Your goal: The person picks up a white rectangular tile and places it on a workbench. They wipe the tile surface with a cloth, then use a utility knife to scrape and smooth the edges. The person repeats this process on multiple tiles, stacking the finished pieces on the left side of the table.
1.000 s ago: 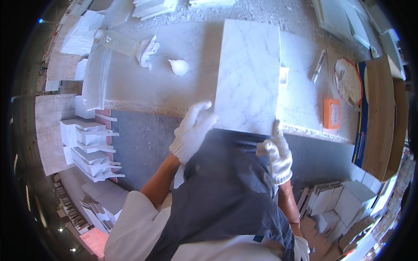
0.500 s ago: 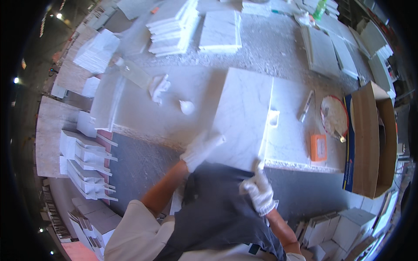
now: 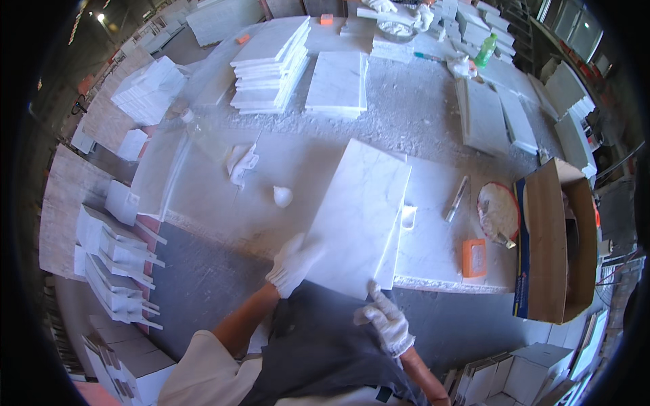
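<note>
— Two gloved hands are on the marble slab (image 3: 359, 220), yes? How do you hold it?

— Your left hand (image 3: 292, 264) presses on the slab's left edge near the lower corner, fingers closed around the edge. Your right hand (image 3: 384, 323) is at the bottom corner, at about 5 o'clock from the slab's middle, with one finger pointing up against the edge; the other fingers are curled and I cannot tell whether they grip it.

— How does the slab look?

— It is a long white rectangle with faint grey veins, smooth on top. It lies on the dusty worktable (image 3: 284, 169), and its near end reaches over the table's front edge toward you.

— What is around it?

— At 9 o'clock, a small white lump (image 3: 282, 196). At 3 o'clock, an orange block (image 3: 474, 257) and a round plate (image 3: 497, 211). At 12 o'clock, stacks of marble tiles (image 3: 271, 64).
</note>
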A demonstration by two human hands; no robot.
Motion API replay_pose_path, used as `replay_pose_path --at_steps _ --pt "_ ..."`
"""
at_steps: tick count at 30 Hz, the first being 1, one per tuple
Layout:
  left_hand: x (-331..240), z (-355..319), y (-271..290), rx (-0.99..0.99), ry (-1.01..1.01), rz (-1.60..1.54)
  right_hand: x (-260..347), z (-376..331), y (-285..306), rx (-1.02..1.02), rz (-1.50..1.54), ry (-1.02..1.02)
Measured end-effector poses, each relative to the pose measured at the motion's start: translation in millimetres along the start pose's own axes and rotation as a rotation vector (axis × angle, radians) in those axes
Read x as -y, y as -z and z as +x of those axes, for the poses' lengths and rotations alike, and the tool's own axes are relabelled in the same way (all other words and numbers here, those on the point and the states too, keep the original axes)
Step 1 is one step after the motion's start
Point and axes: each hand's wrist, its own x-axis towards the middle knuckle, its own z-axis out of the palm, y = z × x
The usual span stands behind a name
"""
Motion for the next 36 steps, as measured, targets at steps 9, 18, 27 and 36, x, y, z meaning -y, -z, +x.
replay_pose_path --at_steps 9,18,27,36 --pt "-12.8 -4.7 5.8 0.005 -0.132 -0.176 12.6 -0.4 -1.6 0.033 -0.034 -0.079" --pt "-16.0 -7.0 2.5 0.034 -0.078 -0.335 6.9 -5.8 3.6 -0.017 -0.010 0.013" --pt "-19.0 -1.6 16.4 0.097 -0.020 -0.520 -4.6 -10.9 7.2 -0.223 0.094 0.066" --pt "-59.7 17.2 57.9 0.049 -0.059 -0.358 14.5 2.0 6.0 -0.339 0.004 0.167"
